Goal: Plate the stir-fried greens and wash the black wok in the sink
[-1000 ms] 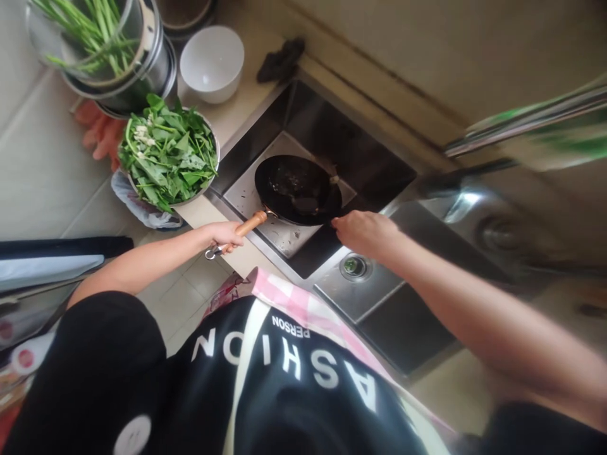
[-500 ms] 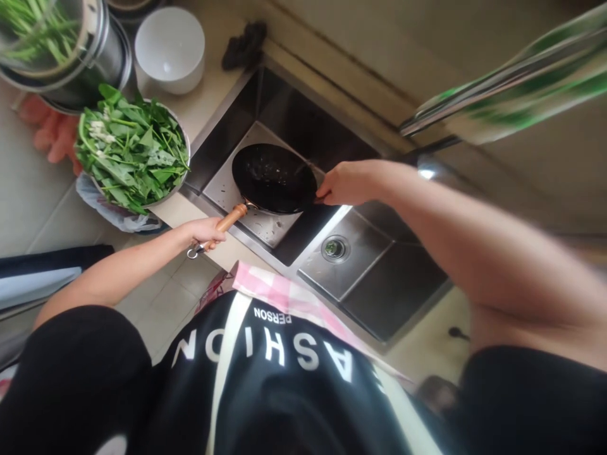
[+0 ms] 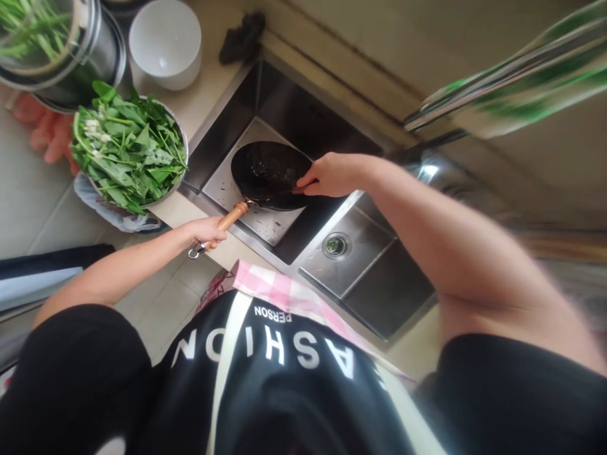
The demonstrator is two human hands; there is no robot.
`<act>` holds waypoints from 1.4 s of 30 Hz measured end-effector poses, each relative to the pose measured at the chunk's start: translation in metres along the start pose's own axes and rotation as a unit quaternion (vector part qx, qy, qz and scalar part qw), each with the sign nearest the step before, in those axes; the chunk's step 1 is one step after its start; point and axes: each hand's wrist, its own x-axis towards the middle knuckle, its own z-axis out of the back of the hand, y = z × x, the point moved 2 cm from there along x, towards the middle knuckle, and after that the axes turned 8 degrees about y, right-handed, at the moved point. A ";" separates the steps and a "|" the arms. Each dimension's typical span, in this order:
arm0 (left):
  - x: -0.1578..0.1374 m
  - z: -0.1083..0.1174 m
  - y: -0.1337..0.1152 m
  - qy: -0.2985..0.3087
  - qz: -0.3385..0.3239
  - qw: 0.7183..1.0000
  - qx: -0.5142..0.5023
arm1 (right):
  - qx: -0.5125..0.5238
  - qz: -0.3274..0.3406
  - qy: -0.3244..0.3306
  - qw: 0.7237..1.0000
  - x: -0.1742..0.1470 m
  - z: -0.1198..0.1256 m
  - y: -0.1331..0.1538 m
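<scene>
Black wok (image 3: 265, 167) over the floor of the left sink basin (image 3: 313, 117), contact unclear: the left hand (image 3: 208, 232) is wrapped around its wooden handle (image 3: 234, 216), near side; the right hand (image 3: 331, 175) pinches a small brownish item (image 3: 298, 189), too indistinct to identify, at the wok's right part; leafy greens (image 3: 135, 151) heap up left of the basin, a white bowl (image 3: 165, 47) beyond them

The wok (image 3: 260, 170) lies in the left sink basin (image 3: 327, 123); the right basin (image 3: 384, 294) is beside it. On the counter (image 3: 208, 95), left of both, leafy greens (image 3: 133, 151) are in a container (image 3: 186, 159); behind this stands a bowl (image 3: 165, 41).
</scene>
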 end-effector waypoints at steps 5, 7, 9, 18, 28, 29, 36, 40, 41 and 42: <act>-0.001 -0.002 -0.001 -0.023 -0.001 1.000 0.003 | 0.005 -0.091 -0.037 0.995 0.018 -0.026 0.005; -0.001 -0.003 -0.001 -0.024 0.000 1.000 0.001 | 0.002 -0.126 -0.059 0.990 0.022 -0.050 0.005; 0.000 -0.001 0.000 -0.022 -0.003 1.000 -0.001 | -0.003 -0.129 -0.062 0.990 0.018 -0.074 0.001; 0.003 0.008 0.005 -0.022 -0.026 0.999 0.026 | 0.053 -0.133 -0.058 0.988 0.008 -0.108 -0.006; -0.021 0.009 -0.017 -0.246 0.014 0.907 0.343 | 0.099 -0.164 -0.146 0.970 -0.036 -0.145 -0.011; -0.026 0.010 -0.021 -0.276 0.010 0.884 0.377 | 0.095 -0.171 -0.150 0.969 -0.042 -0.150 -0.010; -0.014 0.007 -0.094 -0.372 -0.235 0.786 0.436 | 0.110 -0.202 -0.167 0.959 -0.078 -0.172 0.000; 0.047 0.004 -0.142 -0.383 -0.333 0.737 0.446 | 0.119 -0.195 -0.211 0.950 -0.087 -0.179 0.007; 0.062 0.004 -0.150 -0.392 -0.343 0.723 0.453 | 0.119 -0.200 -0.225 0.946 -0.088 -0.181 0.008; 0.075 0.005 -0.155 -0.402 -0.356 0.708 0.459 | 0.119 -0.205 -0.237 0.942 -0.089 -0.183 0.008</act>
